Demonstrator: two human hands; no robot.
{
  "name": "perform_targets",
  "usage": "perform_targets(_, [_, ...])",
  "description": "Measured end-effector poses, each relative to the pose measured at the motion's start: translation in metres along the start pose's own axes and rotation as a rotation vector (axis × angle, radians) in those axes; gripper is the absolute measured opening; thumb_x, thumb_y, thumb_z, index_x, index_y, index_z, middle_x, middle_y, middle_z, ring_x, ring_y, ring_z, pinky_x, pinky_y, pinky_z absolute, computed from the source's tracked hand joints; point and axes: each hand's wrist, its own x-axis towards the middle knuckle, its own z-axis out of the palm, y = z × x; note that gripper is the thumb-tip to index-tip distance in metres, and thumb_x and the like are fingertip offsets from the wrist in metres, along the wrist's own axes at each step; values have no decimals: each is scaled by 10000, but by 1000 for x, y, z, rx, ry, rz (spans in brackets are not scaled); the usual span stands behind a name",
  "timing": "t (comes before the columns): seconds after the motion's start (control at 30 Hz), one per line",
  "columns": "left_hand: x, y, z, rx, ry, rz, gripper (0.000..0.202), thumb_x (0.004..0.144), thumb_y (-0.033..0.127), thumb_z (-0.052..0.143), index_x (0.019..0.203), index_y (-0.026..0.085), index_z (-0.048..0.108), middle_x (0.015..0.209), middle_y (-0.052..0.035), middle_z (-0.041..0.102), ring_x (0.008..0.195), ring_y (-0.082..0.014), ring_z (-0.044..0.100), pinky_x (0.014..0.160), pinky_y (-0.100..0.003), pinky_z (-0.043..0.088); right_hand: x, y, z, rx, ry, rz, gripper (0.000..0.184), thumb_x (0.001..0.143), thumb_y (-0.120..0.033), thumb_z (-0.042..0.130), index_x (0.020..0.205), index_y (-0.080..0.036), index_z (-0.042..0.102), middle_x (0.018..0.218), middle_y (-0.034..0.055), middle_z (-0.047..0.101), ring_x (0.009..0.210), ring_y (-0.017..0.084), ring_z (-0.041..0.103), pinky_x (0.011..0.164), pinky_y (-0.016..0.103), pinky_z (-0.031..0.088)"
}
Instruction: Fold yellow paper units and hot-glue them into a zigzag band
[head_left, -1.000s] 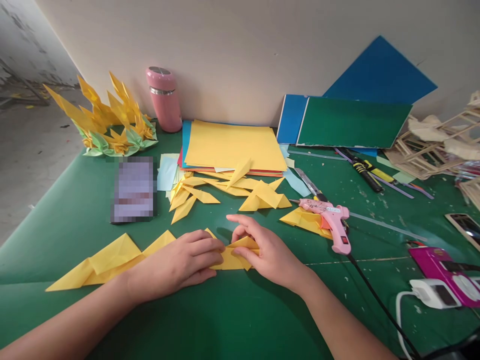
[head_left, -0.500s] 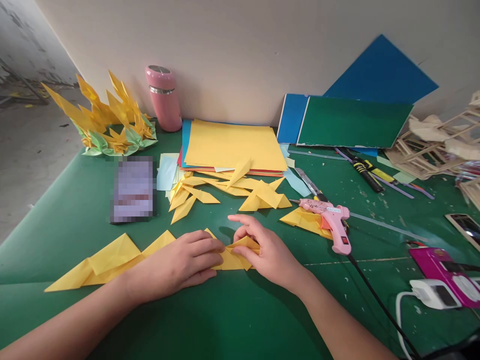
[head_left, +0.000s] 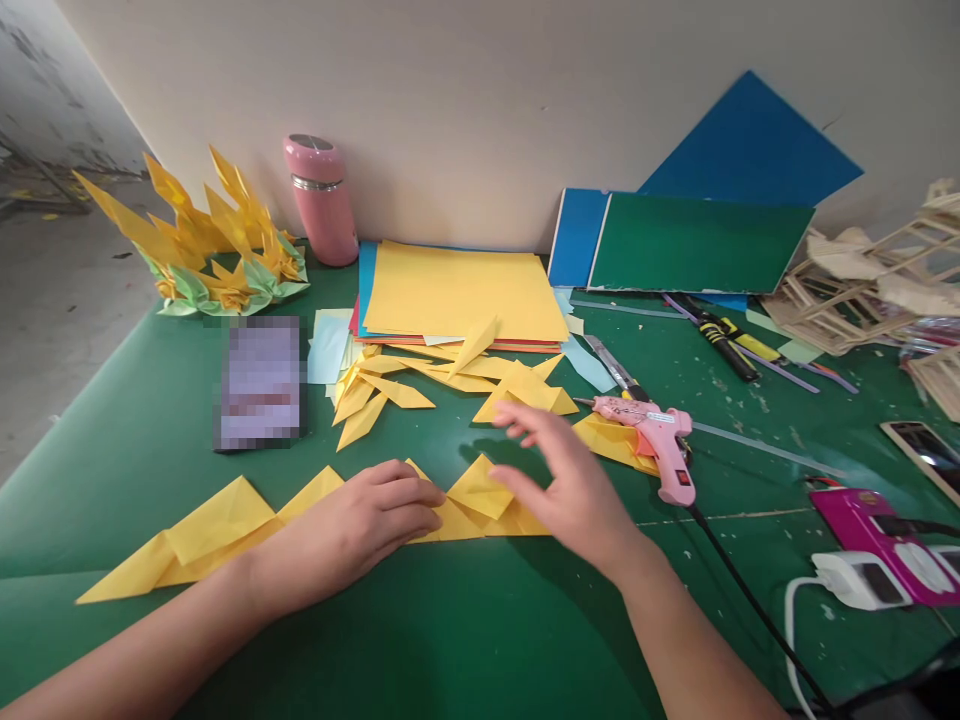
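Note:
My left hand (head_left: pixel 352 535) lies flat on a long strip of folded yellow paper (head_left: pixel 217 525) near the front of the green table (head_left: pixel 465 620), pressing it down. The strip's right end (head_left: pixel 480 495) shows a raised triangular flap just past my fingertips. My right hand (head_left: pixel 570 485) hovers a little above that end with its fingers spread and blurred, holding nothing. Loose folded yellow pieces (head_left: pixel 397 385) lie behind it.
A stack of coloured sheets (head_left: pixel 461 295), a pink bottle (head_left: pixel 319 200) and yellow-green paper flowers (head_left: pixel 210 250) stand at the back. A pink glue gun (head_left: pixel 656 435) with its black cord lies right of my hand. Tools, a wooden frame model and phones fill the right side.
My right hand has let go of the folded end and lifted up and to the right with fingers spread. The flap it was pinching now lies unfolded. My left hand stays put.

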Motion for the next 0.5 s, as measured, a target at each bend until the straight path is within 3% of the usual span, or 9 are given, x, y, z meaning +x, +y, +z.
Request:
perform_targets(0.1, [-1,0,0,42,-16,-11,313,962,114,308,999,198,608,1176,-72,604,983,-186,519,855,-308,475,-8,20,-36,-242,447,147,206,866,-361,555,1015,-222,583,943,70,618,874,226,587,763,370,482])
perform_targets(0.2, [-1,3,1,118,-5,-65,317,963,134,307,978,230,608,1174,-67,579,984,-202,516,833,-343,464,-24,44,-68,-550,612,466,306,811,-496,533,835,-193,570,810,66,578,715,230,555,627,373,454])
perform_targets(0.3, [0,6,2,159,16,-125,321,970,166,297,968,244,609,1151,-63,576,973,-210,523,806,-352,463,-35,58,-82,-585,492,692,389,737,-577,546,796,-193,531,768,63,568,664,231,546,562,361,442])
perform_targets(0.4, [0,6,1,140,40,-147,338,967,148,274,964,224,603,1126,-68,582,946,-196,534,815,-343,470,-35,57,-79,-409,397,785,427,658,-578,623,829,-209,494,724,34,575,594,208,556,479,322,454])
perform_targets(0.5, [0,3,0,99,57,-124,342,967,142,267,962,215,600,1106,-65,589,940,-180,538,824,-317,472,-32,52,-76,-278,401,839,452,600,-501,685,872,-223,453,732,25,587,585,201,578,435,298,473])
